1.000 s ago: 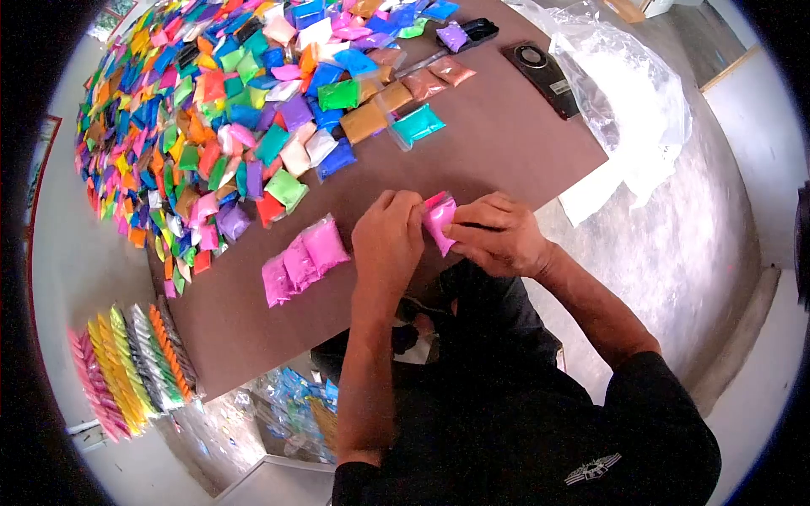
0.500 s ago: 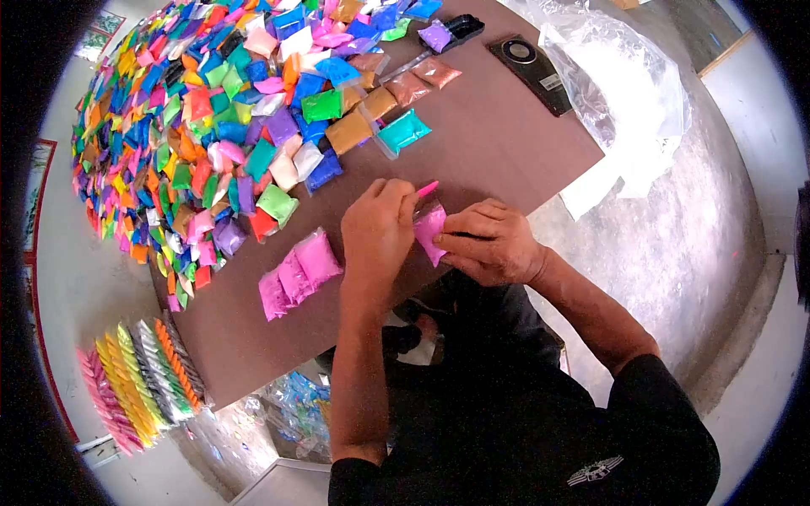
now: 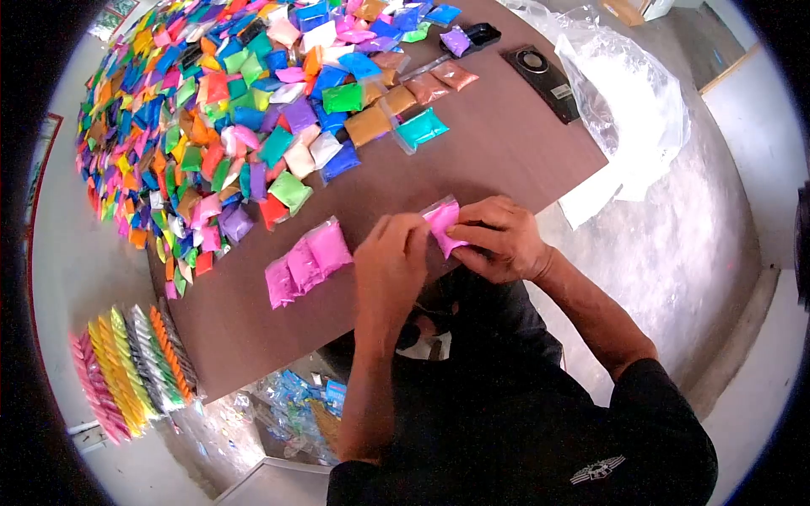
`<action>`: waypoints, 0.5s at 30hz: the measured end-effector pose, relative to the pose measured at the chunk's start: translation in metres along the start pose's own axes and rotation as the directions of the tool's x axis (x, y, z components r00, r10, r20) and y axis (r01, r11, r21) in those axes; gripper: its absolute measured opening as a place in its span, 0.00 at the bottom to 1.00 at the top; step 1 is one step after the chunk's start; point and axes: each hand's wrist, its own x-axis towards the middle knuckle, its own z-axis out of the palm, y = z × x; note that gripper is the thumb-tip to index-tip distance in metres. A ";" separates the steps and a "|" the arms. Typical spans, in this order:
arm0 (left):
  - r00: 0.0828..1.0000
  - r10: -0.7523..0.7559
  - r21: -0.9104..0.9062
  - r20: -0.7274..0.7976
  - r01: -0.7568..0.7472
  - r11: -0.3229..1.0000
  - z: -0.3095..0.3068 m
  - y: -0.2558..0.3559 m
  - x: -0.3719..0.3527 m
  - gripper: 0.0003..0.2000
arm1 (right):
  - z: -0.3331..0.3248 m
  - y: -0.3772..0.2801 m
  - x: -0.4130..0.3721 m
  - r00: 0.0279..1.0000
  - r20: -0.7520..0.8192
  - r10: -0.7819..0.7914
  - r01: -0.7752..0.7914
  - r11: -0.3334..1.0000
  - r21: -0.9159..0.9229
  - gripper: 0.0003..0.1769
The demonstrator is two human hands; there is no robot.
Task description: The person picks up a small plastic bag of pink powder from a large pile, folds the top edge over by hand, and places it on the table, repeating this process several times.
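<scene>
A pink packet (image 3: 444,226) is pinched between the thumb and fingers of my right hand (image 3: 499,239), above the front edge of the brown table (image 3: 498,143). Just left of that packet is my left hand (image 3: 393,253), its fingers bent and pressed together. Whether anything sits between those fingertips is hidden. Several pink packets (image 3: 309,260) lie overlapping in a short row on the table, left of my left hand.
A large heap of coloured packets (image 3: 245,110) covers the back left. A teal packet (image 3: 422,128) lies at its edge. Farther right are a black device (image 3: 540,80) and clear plastic bags (image 3: 629,93). Twisted coloured bundles (image 3: 135,367) stand at the lower left.
The thin pink piece that stood up at my left fingertips no longer shows. My left hand has moved slightly down and right. The pink packet in my right hand is tilted differently and slightly higher.
</scene>
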 end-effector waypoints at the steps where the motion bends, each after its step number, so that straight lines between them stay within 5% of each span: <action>1: 1.000 0.001 -0.001 -0.009 -0.001 1.000 0.003 0.001 -0.004 0.04 | 0.001 0.001 0.000 1.000 -0.022 -0.007 0.007 1.000 0.009 0.19; 6: 0.996 -0.031 0.208 -0.081 0.047 0.977 0.006 -0.007 -0.017 0.04 | 0.000 -0.006 0.005 1.000 -0.019 -0.021 0.022 1.000 0.015 0.18; 10: 0.991 -0.033 0.171 -0.129 0.055 0.984 -0.015 -0.011 -0.041 0.04 | -0.001 -0.011 0.009 1.000 0.006 0.004 -0.004 1.000 0.012 0.18; 15: 0.915 -0.122 0.126 -0.385 0.183 0.975 -0.069 -0.026 -0.091 0.06 | -0.006 -0.025 0.010 0.997 0.029 0.067 -0.066 0.997 -0.044 0.22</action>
